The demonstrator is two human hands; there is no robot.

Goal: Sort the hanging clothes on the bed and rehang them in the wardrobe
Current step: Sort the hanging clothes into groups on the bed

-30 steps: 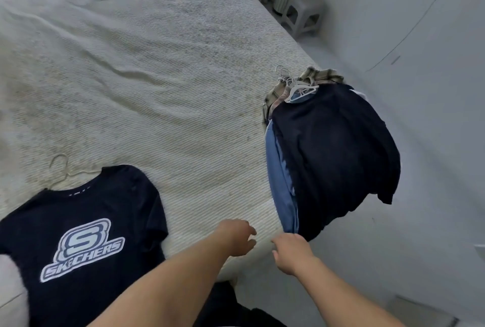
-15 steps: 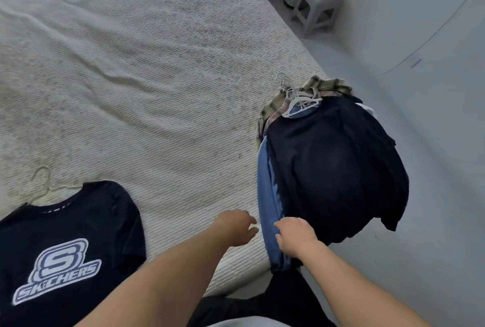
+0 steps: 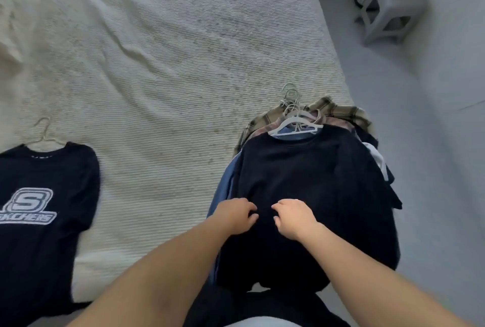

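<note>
While both our hands rest on the dark top (image 3: 309,182) that caps the pile of clothes (image 3: 301,169) at the bed's (image 3: 157,64) right edge, we judge the cloth soft and limp, light by the piece but awkward as a bundle. Our left hand (image 3: 233,215) and right hand (image 3: 294,217) sit side by side on its lower front, fingers curled down into the fabric; whether each grip has truly pinched a fold or only presses we cannot tell. Beyond our hands, at the far end of the pile, the white hangers (image 3: 295,120) and their hooks bunch together, and that stiff part looks the better place to take hold, since the cloth itself will sag and slide. Under the top we see only slivers: a blue garment (image 3: 223,190) to the left of our hands, a plaid shirt (image 3: 338,111) past the hangers. How many pieces lie between is hidden. Far to our left lies a logo T-shirt (image 3: 39,195) on a wire hanger (image 3: 43,135), cut off by the frame. The wardrobe is out of sight.
</note>
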